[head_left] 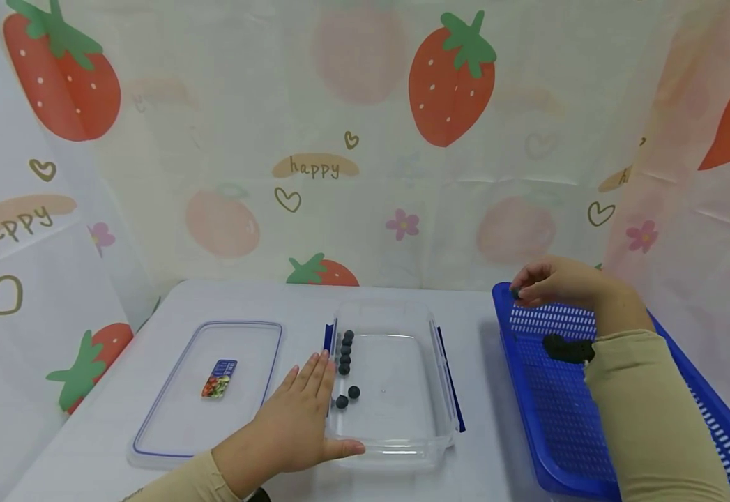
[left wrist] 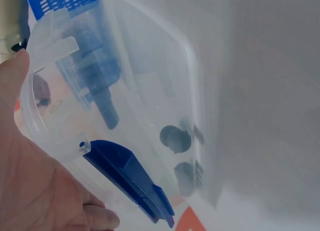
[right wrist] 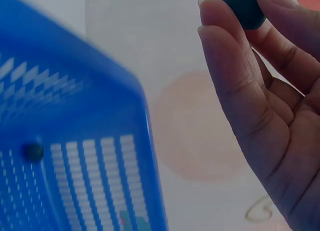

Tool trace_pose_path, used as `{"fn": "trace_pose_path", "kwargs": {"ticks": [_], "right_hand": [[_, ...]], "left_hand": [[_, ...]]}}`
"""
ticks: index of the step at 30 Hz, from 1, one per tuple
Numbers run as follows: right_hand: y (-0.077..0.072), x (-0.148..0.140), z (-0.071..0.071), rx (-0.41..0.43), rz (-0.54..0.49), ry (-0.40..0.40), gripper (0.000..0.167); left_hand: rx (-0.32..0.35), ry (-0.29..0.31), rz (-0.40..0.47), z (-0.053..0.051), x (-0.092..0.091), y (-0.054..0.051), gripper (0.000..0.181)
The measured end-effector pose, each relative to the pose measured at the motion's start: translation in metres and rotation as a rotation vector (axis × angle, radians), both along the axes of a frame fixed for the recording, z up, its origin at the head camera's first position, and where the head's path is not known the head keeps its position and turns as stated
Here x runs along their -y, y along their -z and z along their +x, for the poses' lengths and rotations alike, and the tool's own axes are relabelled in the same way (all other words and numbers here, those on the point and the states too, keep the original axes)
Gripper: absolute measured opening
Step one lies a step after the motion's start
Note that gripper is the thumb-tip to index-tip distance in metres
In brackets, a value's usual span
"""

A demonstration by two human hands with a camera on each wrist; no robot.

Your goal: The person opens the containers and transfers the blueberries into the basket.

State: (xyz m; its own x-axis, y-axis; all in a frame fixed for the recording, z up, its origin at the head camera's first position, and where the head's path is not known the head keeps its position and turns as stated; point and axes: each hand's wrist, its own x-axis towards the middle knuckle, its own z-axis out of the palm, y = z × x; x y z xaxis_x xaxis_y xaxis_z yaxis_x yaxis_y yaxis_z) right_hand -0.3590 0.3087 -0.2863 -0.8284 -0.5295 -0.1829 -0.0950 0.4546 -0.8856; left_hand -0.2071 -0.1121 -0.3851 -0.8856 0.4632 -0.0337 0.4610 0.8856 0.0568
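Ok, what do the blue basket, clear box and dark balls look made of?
Blue basket: probably molded plastic, satin finish; uniform colour, regular slots.
Clear box: likely rigid plastic, glossy; see-through walls, bright edge highlights.
Dark balls: matte, perhaps clay or rubber; smooth surface, little shine. Looks alone can't settle which.

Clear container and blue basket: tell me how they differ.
The clear container is see-through; the blue basket is solidly coloured. The container's walls are smooth and unbroken, while the basket's are pierced with rows of openings. The container has dark blue clips along its sides; none show on the basket. Both are open-topped, with at least one dark ball inside.
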Motion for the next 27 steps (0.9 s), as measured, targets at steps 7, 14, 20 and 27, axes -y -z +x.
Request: {"fn": "trace_pose_path", "kwargs": {"ticks": [7,14,20,27], "right_hand": [[0.008,-0.036,0.008,0.017,-0.09,-0.03,0.012],[0.021,-0.065,0.017,0.065,-0.003,0.077,0.014],[0.032,-0.085,0.024,0.092,0.028,0.083,0.012],[0.044,-0.102,0.032,0.159,0.041,0.088,0.011]], "left_hand": [[-0.004,0.0,0.013,-0.001,0.001,0.002,0.121],[-0.004,-0.003,0.017,-0.001,0.001,0.0,0.118],[-0.005,-0.006,0.005,-0.001,0.001,0.001,0.121],[-0.002,-0.001,0.003,-0.002,0.001,0.002,0.122]]}}
